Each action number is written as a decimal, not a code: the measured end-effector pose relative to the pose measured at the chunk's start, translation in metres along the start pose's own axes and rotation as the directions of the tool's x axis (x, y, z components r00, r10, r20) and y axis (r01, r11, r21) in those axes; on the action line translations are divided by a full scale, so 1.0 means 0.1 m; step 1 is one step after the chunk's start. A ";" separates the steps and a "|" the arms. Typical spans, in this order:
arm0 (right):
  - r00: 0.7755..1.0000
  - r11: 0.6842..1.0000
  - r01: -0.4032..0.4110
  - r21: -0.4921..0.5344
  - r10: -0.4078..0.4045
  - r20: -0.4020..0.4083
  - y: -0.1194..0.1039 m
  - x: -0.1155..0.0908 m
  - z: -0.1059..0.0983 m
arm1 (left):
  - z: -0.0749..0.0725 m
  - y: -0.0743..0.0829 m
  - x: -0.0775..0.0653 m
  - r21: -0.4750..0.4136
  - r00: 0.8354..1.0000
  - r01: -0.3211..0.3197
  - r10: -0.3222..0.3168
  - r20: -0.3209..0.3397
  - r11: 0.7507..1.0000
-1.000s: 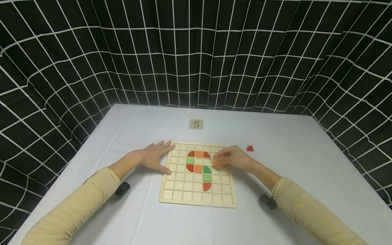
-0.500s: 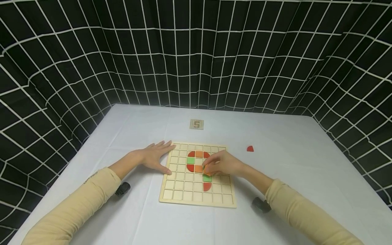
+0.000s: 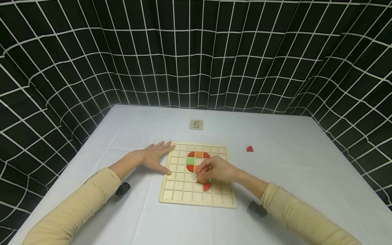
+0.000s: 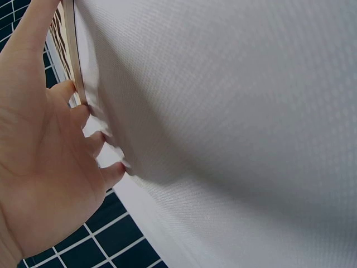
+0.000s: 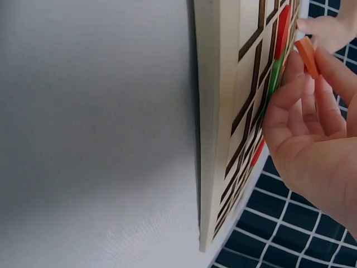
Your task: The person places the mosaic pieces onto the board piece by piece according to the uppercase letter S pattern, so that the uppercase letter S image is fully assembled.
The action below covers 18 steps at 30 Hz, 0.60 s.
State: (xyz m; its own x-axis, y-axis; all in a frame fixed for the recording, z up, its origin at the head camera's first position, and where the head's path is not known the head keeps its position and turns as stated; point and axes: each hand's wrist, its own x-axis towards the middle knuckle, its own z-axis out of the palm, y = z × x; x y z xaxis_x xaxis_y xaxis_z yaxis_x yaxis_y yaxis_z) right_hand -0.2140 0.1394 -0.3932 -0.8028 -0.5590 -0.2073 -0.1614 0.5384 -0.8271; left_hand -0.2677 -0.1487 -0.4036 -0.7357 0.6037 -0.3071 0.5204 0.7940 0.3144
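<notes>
A wooden grid board [image 3: 180, 195] lies on the white table with red, orange and green tiles set in its squares. My right hand [image 3: 218, 169] is over the middle of the board, pinching an orange tile [image 5: 307, 57] between thumb and fingers. Part of the tile pattern is hidden beneath that hand. Below it shows a red rounded tile [image 3: 207, 187]; up and left sits a light green square tile [image 3: 190, 160]. My left hand [image 3: 154, 158] is spread flat at the board's left edge, thumb and fingertips touching the frame.
A loose red quarter-round tile [image 3: 249, 149] lies on the table right of the board. Behind the board is a small square card [image 3: 196, 124] with a figure like a 5. A black curtain with white grid lines [image 3: 196, 61] surrounds the table.
My right hand has moved left and toward me across the board, carrying the orange tile from the right side to the middle. The left hand has stayed in place.
</notes>
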 end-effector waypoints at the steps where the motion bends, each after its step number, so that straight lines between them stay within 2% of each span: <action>1: 1.000 1.000 0.008 -0.001 -0.008 0.005 0.00 0.00 0.01 | 0.00 0.00 0.00 0.001 1.000 0.000 0.000 0.000 1.000; 8: 0.997 0.999 0.051 0.017 -0.052 0.058 0.00 0.00 0.06 | 0.00 0.00 0.00 -0.002 1.000 -0.003 0.003 0.000 1.000; 18: 0.989 0.994 0.111 -0.014 -0.109 0.100 -0.04 -0.01 0.10 | 0.02 -0.03 0.03 0.012 1.000 0.011 -0.011 0.006 1.000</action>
State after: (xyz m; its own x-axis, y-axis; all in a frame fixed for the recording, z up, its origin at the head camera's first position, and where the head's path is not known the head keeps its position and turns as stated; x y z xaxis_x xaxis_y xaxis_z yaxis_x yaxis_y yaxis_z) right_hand -0.2067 0.1314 -0.3955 -0.7189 -0.6746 -0.1673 -0.2574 0.4820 -0.8375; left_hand -0.2708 -0.1495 -0.4074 -0.7388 0.5954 -0.3157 0.5174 0.8013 0.3002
